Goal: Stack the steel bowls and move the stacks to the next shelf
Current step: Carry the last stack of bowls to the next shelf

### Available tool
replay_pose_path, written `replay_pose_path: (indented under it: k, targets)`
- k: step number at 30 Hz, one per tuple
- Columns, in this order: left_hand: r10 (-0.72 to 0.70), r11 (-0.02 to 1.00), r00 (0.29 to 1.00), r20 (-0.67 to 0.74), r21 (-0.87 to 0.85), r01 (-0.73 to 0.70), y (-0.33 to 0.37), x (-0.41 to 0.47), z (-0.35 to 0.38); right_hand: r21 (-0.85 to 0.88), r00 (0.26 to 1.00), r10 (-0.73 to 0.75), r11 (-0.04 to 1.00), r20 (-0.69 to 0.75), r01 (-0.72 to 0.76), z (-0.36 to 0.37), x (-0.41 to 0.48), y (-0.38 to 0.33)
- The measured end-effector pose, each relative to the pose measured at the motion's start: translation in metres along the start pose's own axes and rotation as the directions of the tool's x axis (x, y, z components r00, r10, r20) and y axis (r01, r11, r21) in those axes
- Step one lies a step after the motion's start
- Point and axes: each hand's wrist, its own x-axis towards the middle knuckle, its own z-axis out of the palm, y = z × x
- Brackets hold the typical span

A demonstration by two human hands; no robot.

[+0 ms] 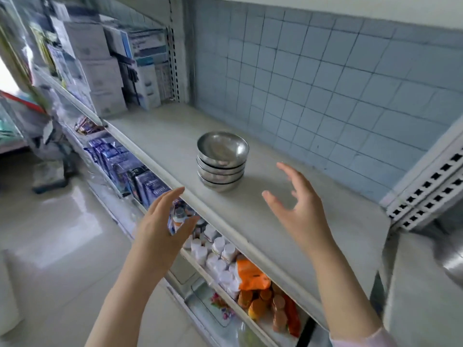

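Observation:
A stack of several steel bowls (221, 159) stands upright on the pale shelf board (288, 221), about a hand's width from its front edge. My left hand (162, 221) hovers in front of the shelf edge, below and left of the stack, fingers apart and holding nothing. Over the board to the right of the stack, my right hand (298, 204) is spread open and empty. Neither hand touches the bowls.
White and blue boxes (117, 68) fill the shelf's far left end. A perforated metal upright (426, 191) bounds the shelf on the right, with another steel object (453, 261) partly visible beyond it. Lower shelves hold white bottles (215, 254) and packets. A blue tiled wall stands behind.

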Motion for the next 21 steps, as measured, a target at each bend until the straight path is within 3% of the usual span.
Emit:
replay_pose_path:
  k: [6,9,14,17,21]
  targets:
    - [0.116,0.990,0.959,0.259,-0.113,-0.089,-0.035,0.101,0.025,0.153,0.964,0.267,0.952,0.004,-0.265,0.050,0.041,0.005]
    - [0.085,0.983,0.899,0.430,-0.182,-0.006,-0.056,0.143,0.037,0.229,0.932,0.363,0.907,0.008,-0.355,0.075,0.056,0.008]
    - [0.164,0.965,0.802,0.575,-0.263,-0.009,-0.091,0.190,0.052,0.393,0.911,0.411,0.832,0.040,-0.392,0.115,0.071,0.012]
    - [0.260,0.935,0.723,0.640,-0.355,-0.021,-0.095,0.203,0.053,0.422,0.906,0.422,0.825,-0.021,-0.374,0.129,0.069,0.010]
    - [0.336,0.886,0.682,0.650,-0.464,0.006,-0.091,0.207,0.055,0.453,0.864,0.492,0.798,-0.110,-0.397,0.130,0.061,0.001]
